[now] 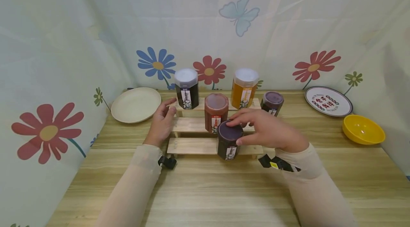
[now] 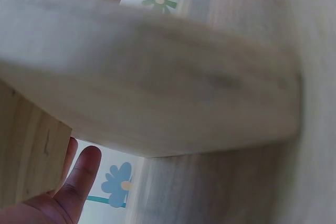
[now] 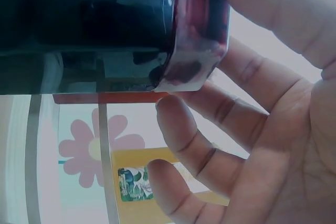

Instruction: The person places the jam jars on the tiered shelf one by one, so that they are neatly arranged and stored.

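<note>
One dark purple jar (image 1: 228,144) stands on the lowest step of a three-tier wooden rack (image 1: 192,146), at its right half, with the right hand (image 1: 267,131) arched over its lid: the thumb presses the lid's near edge and the fingers curl across the far edge, so the lid is gripped from above. The right wrist view shows what the head view cannot: the lid's rim (image 3: 202,30) seated against the fingers (image 3: 189,135) and thumb, the dark jar body running off to the left, and behind them a slice of the orange jar's label (image 3: 134,184). The head view alone gives the layout. On the rack's middle step, just behind the purple jar, stands a red-brown jar (image 1: 216,112); on the top step stand a black jar (image 1: 187,89) at left and an orange jar (image 1: 244,88) at right; a small purple jar (image 1: 272,103) sits off the rack's right end. The left hand (image 1: 161,122) rests at the rack's left end beside the middle step, fingers relaxed and spread, holding nothing. The left wrist view shows only a blurred wooden board (image 2: 157,82) very close and the hand's fingertips (image 2: 81,174). Left of the rack lies a cream plate (image 1: 136,104); well to its right lie a printed plate (image 1: 328,101) and a yellow bowl (image 1: 363,129).
</note>
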The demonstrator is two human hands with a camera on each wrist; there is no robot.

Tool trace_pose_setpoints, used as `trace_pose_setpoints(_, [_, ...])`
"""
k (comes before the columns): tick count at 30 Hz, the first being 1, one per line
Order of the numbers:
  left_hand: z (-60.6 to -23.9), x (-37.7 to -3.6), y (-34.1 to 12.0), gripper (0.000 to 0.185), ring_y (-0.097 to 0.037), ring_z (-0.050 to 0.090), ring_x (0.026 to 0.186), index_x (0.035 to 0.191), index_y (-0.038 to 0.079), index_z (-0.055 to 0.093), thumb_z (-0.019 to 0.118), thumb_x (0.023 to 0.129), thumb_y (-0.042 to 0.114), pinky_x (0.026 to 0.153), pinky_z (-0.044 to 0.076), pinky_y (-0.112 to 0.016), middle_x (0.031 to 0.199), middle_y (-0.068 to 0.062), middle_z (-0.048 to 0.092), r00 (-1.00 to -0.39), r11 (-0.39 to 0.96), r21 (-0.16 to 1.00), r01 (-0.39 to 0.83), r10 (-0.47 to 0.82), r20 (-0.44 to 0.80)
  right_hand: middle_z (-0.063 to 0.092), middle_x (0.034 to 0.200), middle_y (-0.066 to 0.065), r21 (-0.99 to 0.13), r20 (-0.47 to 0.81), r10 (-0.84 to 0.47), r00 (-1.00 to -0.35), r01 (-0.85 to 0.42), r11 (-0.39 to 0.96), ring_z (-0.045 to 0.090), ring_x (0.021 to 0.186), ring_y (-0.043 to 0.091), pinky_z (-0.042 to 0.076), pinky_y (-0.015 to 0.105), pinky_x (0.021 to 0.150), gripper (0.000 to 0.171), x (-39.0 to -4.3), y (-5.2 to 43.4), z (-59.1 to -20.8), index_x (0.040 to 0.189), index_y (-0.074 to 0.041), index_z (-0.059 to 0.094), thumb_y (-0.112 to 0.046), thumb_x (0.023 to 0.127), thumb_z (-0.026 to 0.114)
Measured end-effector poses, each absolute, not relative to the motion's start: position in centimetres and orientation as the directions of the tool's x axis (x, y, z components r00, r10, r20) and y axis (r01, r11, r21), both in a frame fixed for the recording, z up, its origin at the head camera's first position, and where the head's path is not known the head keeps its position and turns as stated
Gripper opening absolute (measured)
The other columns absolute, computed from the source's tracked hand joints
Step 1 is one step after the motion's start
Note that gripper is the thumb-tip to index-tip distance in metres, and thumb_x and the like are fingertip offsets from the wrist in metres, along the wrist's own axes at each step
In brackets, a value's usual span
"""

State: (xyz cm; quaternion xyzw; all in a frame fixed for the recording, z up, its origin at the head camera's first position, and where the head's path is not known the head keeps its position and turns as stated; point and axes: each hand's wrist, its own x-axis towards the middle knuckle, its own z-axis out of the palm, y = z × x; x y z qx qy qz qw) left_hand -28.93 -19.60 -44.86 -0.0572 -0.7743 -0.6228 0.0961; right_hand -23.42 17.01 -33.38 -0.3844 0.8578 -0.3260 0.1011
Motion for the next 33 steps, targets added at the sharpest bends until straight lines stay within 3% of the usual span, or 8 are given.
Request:
trace_pose_setpoints(5, [-44.8, -28.9, -19.7, 0.042, -0.022, 0.055, 0.127, 0.154, 0.014, 0.052, 0.049, 0.114, 0.026, 0.108, 0.042, -0.039, 0.156, -0.005, 0.053, -0.975, 0.227, 0.951, 0.21, -0.029, 0.222, 0.064, 0.142, 0.006, -0.633, 0.087, -0.729, -0.678, -0.603, 0.486, 0.063, 0.123, 0.025, 0.054, 0.049, 0.104, 0.048, -23.2, 16.6, -33.4, 0.134, -0.017, 0.074, -0.02, 0.088, 0.088])
trace_pose_setpoints(12, [-44.7, -28.7, -19.6, 0.045, -0.019, 0.054, 0.123, 0.158, 0.011, 0.047, 0.047, 0.114, 0.021, 0.102, 0.042, -0.031, 0.154, -0.013, 0.054, -0.978, 0.224, 0.955, 0.196, -0.027, 0.207, 0.064, 0.142, 0.005, -0.608, 0.117, -0.744, -0.658, -0.64, 0.47, 0.06, 0.127, 0.026, 0.054, 0.048, 0.105, 0.048, -22.9, 15.9, -33.5, 0.134, -0.017, 0.074, -0.023, 0.088, 0.088])
trace_pose_setpoints(18, [-44.8, -28.8, -19.6, 0.042, -0.015, 0.055, 0.121, 0.154, 0.012, 0.051, 0.049, 0.114, 0.024, 0.102, 0.043, -0.029, 0.155, -0.007, 0.054, -0.973, 0.228, 0.949, 0.218, -0.027, 0.23, 0.062, 0.144, 0.006, -0.611, 0.115, -0.731, -0.673, -0.628, 0.482, 0.056, 0.132, 0.027, 0.052, 0.049, 0.107, 0.048, -22.5, 15.4, -33.5, 0.133, -0.018, 0.074, -0.023, 0.088, 0.089])
trace_pose_setpoints(26, [-45.0, -29.0, -19.6, 0.041, -0.012, 0.056, 0.115, 0.153, 0.008, 0.052, 0.049, 0.114, 0.02, 0.098, 0.044, -0.025, 0.145, -0.018, 0.059, -0.967, 0.214, 0.946, 0.242, -0.028, 0.254, 0.061, 0.147, 0.007, -0.586, 0.136, -0.732, -0.668, -0.65, 0.484, 0.054, 0.136, 0.028, 0.048, 0.051, 0.11, 0.052, -22.3, 14.7, -33.6, 0.135, -0.018, 0.073, -0.024, 0.086, 0.09])
trace_pose_setpoints(33, [-45.0, -28.9, -19.7, 0.041, -0.015, 0.056, 0.117, 0.152, 0.01, 0.053, 0.049, 0.114, 0.022, 0.099, 0.044, -0.028, 0.144, -0.017, 0.06, -0.968, 0.218, 0.947, 0.236, -0.029, 0.248, 0.063, 0.144, 0.006, -0.559, 0.17, -0.738, -0.653, -0.68, 0.474, 0.055, 0.135, 0.027, 0.048, 0.05, 0.11, 0.051, -22.1, 14.2, -33.8, 0.134, -0.019, 0.074, -0.024, 0.087, 0.089])
